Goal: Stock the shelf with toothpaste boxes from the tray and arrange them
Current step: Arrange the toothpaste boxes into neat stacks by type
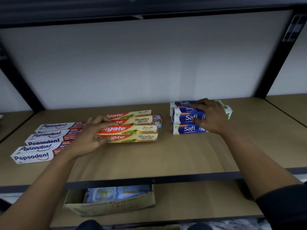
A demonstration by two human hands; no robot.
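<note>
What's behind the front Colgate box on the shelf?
A second Colgate box lies right behind it, with a small blue box showing past that one's right end. The left hand covers both Colgate boxes' left ends, so those can't be seen.

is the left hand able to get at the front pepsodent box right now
Probably yes: the left hand is at the front Colgate box, and the front Pepsodent box lies just left of it on the shelf with nothing on top; only the forearm crosses its right end.

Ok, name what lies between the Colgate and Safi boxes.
Only bare shelf up to the Safi boxes, head view; a small blue box pokes out behind the Colgate boxes.
</note>
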